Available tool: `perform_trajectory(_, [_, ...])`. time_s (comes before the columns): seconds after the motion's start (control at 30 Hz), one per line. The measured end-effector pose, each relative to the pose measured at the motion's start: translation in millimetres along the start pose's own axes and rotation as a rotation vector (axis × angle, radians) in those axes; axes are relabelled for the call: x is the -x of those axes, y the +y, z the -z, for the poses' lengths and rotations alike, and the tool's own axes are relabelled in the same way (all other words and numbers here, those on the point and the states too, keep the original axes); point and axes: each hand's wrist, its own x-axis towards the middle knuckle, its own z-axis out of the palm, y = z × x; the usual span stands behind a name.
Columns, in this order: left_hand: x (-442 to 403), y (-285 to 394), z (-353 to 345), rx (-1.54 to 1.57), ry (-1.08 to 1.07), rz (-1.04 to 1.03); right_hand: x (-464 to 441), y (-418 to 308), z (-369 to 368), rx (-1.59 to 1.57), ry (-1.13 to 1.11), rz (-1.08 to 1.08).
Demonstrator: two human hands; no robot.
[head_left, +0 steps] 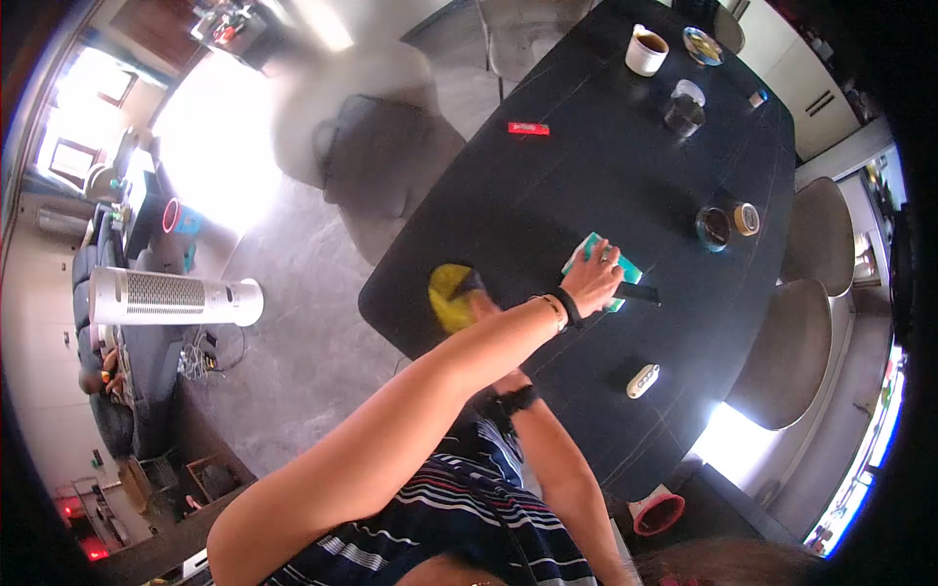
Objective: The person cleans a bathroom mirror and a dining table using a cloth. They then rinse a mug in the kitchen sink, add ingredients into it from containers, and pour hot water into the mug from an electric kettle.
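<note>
My two arms cross over the black table, the left passing above the right. My left hand point(594, 280) is closed over a teal-and-white tissue pack point(584, 250), its fingers curled onto the top. A flat black object point(640, 293) sticks out beside those fingers; whether I hold it too is unclear. My right hand point(486, 311), partly hidden behind the left forearm and blurred, grips a yellow cloth point(450, 305) against the tabletop near the rounded left end. A white remote-like object point(643, 381) lies to the right of my hands.
On the table point(586, 186) are a red packet point(529, 129), a white mug point(646, 51), a clear jug point(685, 112), a dark glass bowl point(713, 228) and a small jar point(746, 219). Chairs point(787, 356) line its sides. A white tower fan point(176, 297) appears at left.
</note>
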Motion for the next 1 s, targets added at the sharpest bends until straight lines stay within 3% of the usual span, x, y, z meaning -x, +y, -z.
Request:
perform_trajectory(0.07, [-2.0, -1.1, 17.4, 0.108, -0.099, 0.011, 33.7, -19.4, 18.9, 0.013, 0.057, 0.087])
perform_trajectory(0.17, [11.1, -32.4, 38.0, 0.241, 0.211, -0.012, 80.1, -13.5, 63.6, 0.933, 0.061, 0.231])
perform_trajectory(0.23, [35.6, -66.6, 65.2, 0.441, 0.304, 0.064, 105.4, -28.6, 64.4, 1.180, 0.037, 0.208])
perform_trajectory(0.3, [75.6, -103.5, 88.3, 0.458, 0.442, 0.221, 109.4, -25.3, 48.1, 1.168, 0.043, 0.088])
perform_trajectory(0.37, [127.0, -136.0, 131.3, 0.762, 0.138, 0.605, 85.9, -25.1, 22.3, 1.377, -0.057, -0.097])
perform_trajectory(0.4, [158.9, -158.9, 127.4, 0.733, 0.274, 0.575, 72.8, -14.4, 8.3, 1.426, 0.001, -0.073])
perform_trajectory(0.43, [193.7, -183.7, 113.8, 0.702, 0.407, 0.543, 58.7, -10.7, -9.2, 1.406, 0.041, -0.056])
perform_trajectory(0.5, [269.4, -219.6, 98.4, 1.022, 0.434, 0.653, 29.4, -1.6, -45.2, 1.393, 0.054, -0.008])
perform_trajectory(0.57, [340.0, -228.8, 106.2, 1.064, 0.358, 0.914, 0.2, 10.1, -80.7, 1.382, 0.054, 0.066])
perform_trajectory(0.63, [399.9, -225.7, 104.2, 1.106, 0.482, 1.065, -25.1, 12.4, -118.0, 1.411, 0.012, 0.088])
perform_trajectory(0.7, [461.0, -233.0, 92.7, 0.989, 0.439, 1.226, -50.8, 33.9, -148.6, 1.487, 0.010, 0.144])
perform_trajectory(0.77, [508.2, -240.7, 85.3, 1.176, 0.501, 1.320, -71.1, 45.0, -174.8, 1.394, 0.082, 0.246])
perform_trajectory(0.87, [547.3, -252.7, 88.0, 1.144, 0.531, 1.348, -100.4, 52.8, -200.1, 1.205, 0.111, 0.367])
perform_trajectory(0.9, [555.4, -260.3, 88.4, 1.153, 0.529, 1.340, -107.4, 55.9, -207.8, 1.214, 0.117, 0.366])
perform_trajectory(0.97, [566.0, -276.8, 93.7, 1.149, 0.533, 1.326, -118.3, 54.8, -227.8, 0.929, 0.173, 0.188])
perform_trajectory(1.0, [566.3, -284.7, 96.8, 1.128, 0.538, 1.312, -122.0, 50.4, -238.3, 0.593, 0.249, 0.027])
